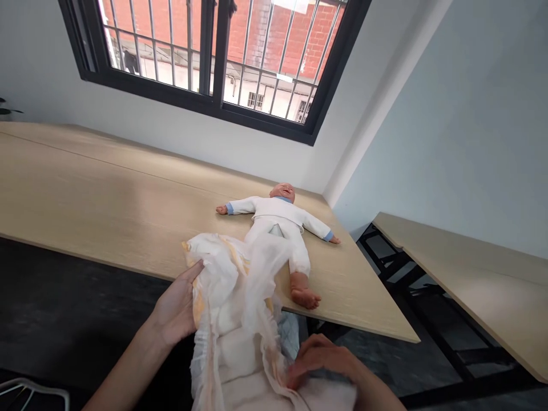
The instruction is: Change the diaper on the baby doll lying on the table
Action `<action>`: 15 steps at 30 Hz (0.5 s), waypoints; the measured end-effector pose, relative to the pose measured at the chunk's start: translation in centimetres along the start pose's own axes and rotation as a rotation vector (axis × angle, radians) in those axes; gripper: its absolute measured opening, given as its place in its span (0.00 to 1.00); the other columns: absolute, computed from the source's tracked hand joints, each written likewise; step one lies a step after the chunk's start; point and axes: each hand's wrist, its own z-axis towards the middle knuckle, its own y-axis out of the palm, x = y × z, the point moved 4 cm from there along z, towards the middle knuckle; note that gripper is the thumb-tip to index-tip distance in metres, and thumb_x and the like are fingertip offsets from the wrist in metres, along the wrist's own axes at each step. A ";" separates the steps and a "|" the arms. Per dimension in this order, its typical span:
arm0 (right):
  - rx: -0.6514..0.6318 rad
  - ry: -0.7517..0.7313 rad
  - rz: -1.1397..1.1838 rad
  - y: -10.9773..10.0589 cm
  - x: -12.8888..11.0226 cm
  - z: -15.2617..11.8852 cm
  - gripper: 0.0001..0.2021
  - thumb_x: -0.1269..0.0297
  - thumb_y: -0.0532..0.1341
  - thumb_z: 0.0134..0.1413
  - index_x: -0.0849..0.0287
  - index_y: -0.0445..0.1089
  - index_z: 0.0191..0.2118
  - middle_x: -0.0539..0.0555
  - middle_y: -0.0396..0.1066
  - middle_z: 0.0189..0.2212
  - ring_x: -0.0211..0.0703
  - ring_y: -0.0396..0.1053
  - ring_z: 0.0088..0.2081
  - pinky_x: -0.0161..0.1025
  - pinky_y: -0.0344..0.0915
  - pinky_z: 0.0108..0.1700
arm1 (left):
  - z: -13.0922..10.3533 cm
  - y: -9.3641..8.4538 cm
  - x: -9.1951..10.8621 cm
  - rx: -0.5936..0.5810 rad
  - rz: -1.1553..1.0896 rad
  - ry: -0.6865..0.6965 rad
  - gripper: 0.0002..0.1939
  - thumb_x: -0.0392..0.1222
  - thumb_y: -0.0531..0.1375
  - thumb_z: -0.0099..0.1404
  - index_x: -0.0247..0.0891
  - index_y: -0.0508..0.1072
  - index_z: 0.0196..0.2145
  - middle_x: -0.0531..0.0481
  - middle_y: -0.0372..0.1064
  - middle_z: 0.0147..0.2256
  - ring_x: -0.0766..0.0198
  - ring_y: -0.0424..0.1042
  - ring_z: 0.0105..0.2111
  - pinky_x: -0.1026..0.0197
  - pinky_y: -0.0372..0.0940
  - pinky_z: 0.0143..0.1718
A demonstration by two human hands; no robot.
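An unfolded white diaper (233,337) with yellow-orange edging hangs in front of me, its inner side facing up. My left hand (176,308) grips its left edge, with the thumb on top and the fingers behind. At the lower right, my right hand (323,362) is curled closed on the diaper's ruffled right edge; its fingertips are a little blurred. Beyond the diaper a baby doll (280,212) in a white suit with blue cuffs lies on its back on the table, arms spread. One of its bare feet shows near the table edge; the diaper covers the other leg's lower part.
The long wooden table (141,211) runs along the wall beneath a barred window (214,103). A second table (471,274) with a black frame stands to the right, across a gap. Part of a white metal frame (38,388) shows at the lower left.
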 end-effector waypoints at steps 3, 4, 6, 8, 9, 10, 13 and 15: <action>-0.105 0.031 0.157 -1.4 -0.2 0.0 0.26 0.38 0.65 0.51 0.49 0.75 0.50 0.60 0.74 0.46 0.58 0.71 0.49 0.52 0.67 0.52 | 0.1 -0.2 -0.4 -0.001 0.002 -0.032 0.26 0.50 0.46 0.73 0.32 0.72 0.56 0.41 0.79 0.36 0.51 0.80 0.37 0.52 0.70 0.47; -0.039 0.052 0.225 -1.8 0.0 0.3 0.27 0.37 0.62 0.53 0.49 0.73 0.52 0.61 0.72 0.49 0.58 0.70 0.50 0.53 0.66 0.53 | 0.0 -0.1 -0.5 0.000 0.003 -0.043 0.26 0.51 0.46 0.72 0.31 0.71 0.56 0.40 0.79 0.37 0.51 0.80 0.38 0.52 0.70 0.47; 0.149 0.111 0.326 -1.8 0.9 1.1 0.29 0.36 0.57 0.57 0.50 0.70 0.54 0.62 0.70 0.53 0.56 0.70 0.51 0.51 0.68 0.51 | 0.0 0.5 -0.8 -0.006 0.003 -0.076 0.27 0.52 0.46 0.72 0.30 0.71 0.56 0.40 0.79 0.38 0.50 0.79 0.38 0.51 0.70 0.48; 0.257 0.198 0.346 -0.4 1.8 1.9 0.30 0.37 0.58 0.57 0.52 0.67 0.57 0.62 0.66 0.57 0.54 0.69 0.53 0.49 0.70 0.50 | 0.0 1.7 -1.1 -0.022 0.005 -0.120 0.29 0.54 0.46 0.71 0.29 0.71 0.56 0.39 0.79 0.38 0.49 0.79 0.40 0.51 0.69 0.49; 0.273 0.232 0.338 0.7 2.0 2.3 0.32 0.38 0.61 0.55 0.53 0.66 0.58 0.62 0.66 0.57 0.54 0.68 0.54 0.48 0.70 0.50 | 0.0 2.4 -1.4 -0.027 0.011 -0.141 0.30 0.55 0.46 0.71 0.29 0.71 0.56 0.39 0.79 0.39 0.49 0.79 0.41 0.51 0.69 0.49; 0.263 0.254 0.337 1.8 2.1 2.7 0.34 0.39 0.64 0.52 0.54 0.65 0.59 0.62 0.66 0.57 0.54 0.67 0.55 0.47 0.69 0.51 | 0.1 3.1 -1.6 -0.028 0.020 -0.156 0.30 0.55 0.45 0.71 0.29 0.71 0.55 0.39 0.79 0.39 0.49 0.79 0.41 0.52 0.68 0.50; 0.248 0.269 0.386 4.6 2.1 3.8 0.32 0.43 0.67 0.51 0.57 0.67 0.56 0.59 0.69 0.53 0.52 0.68 0.54 0.44 0.66 0.55 | 0.7 4.5 -1.7 -0.043 0.058 -0.144 0.30 0.54 0.46 0.71 0.28 0.72 0.54 0.39 0.79 0.39 0.48 0.78 0.42 0.52 0.68 0.50; 0.324 0.267 0.410 5.2 2.4 4.2 0.26 0.47 0.69 0.50 0.57 0.70 0.51 0.57 0.72 0.49 0.51 0.68 0.53 0.42 0.65 0.56 | 1.3 4.7 -1.1 -0.112 0.078 -0.068 0.28 0.51 0.46 0.70 0.27 0.72 0.54 0.38 0.79 0.38 0.47 0.78 0.41 0.50 0.68 0.49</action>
